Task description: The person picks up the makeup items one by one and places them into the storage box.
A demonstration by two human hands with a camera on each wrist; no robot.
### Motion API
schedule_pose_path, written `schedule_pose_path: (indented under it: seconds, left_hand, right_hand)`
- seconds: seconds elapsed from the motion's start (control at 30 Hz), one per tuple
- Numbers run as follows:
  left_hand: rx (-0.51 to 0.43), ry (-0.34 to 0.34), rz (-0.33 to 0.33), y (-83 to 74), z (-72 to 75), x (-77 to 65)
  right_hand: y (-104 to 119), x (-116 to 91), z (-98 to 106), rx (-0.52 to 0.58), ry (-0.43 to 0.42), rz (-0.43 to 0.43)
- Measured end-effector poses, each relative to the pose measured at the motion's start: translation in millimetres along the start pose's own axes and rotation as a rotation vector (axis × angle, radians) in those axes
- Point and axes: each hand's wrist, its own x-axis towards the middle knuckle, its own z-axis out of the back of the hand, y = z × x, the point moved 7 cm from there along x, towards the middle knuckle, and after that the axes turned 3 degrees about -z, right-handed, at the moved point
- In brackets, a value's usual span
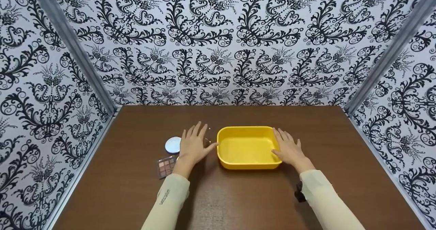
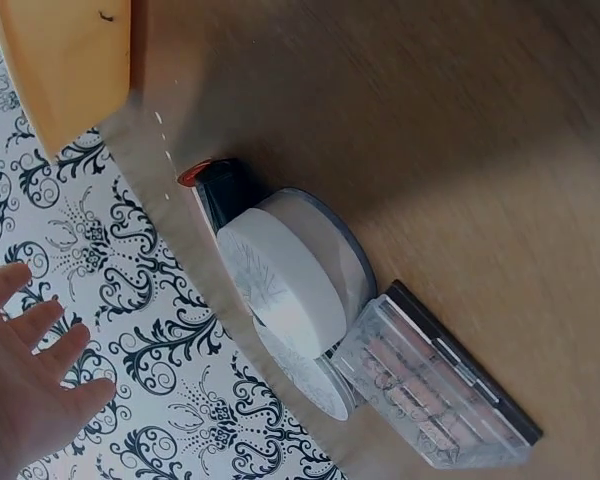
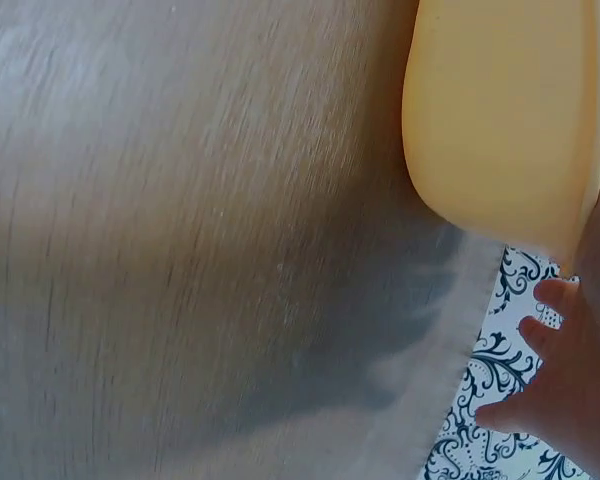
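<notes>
A yellow plastic tub (image 1: 248,150) sits on the brown table. At its right rim is my right hand (image 1: 289,150), fingers spread and thumb overlapping the edge; in the right wrist view those fingers show spread beside the tub's end. My left hand (image 1: 193,146) hovers left of the tub, fingers spread, with the thumb tip close to the rim. Beneath and beside it lie an eyeshadow palette (image 2: 435,390) with a clear lid, a round white-lidded container (image 2: 280,280), another flat round white case (image 2: 305,370) and a dark object with an orange-red end (image 2: 220,190).
The brown wooden table (image 1: 231,199) extends around the tub. Patterned black-and-white walls (image 1: 218,53) enclose its back and both sides, with grey strips at the corners. A small black object (image 1: 299,192) shows at my right sleeve cuff.
</notes>
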Motion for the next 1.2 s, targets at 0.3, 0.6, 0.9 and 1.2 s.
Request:
schedule_pose_path:
  seconds: [0.3,0.6,0.9,1.2]
  left_hand:
    - [-0.03,-0.037,0.009,1.3,1.8,-12.3]
    - [-0.093,-0.09,0.014,4.4,10.9,-25.7]
    - [-0.126,-0.14,0.005,8.7,13.5,-38.2]
    - [-0.137,-0.161,0.031,18.2,16.9,-49.6]
  right_hand:
    - [2,1,-5,0.054,0.052,0.008]
    - [6,1,-3,0.159,0.049,0.005]
    - [6,-1,0,0.165,-0.005,-0.035]
    - [3,-2,-1,0.175,-0.007,-0.066]
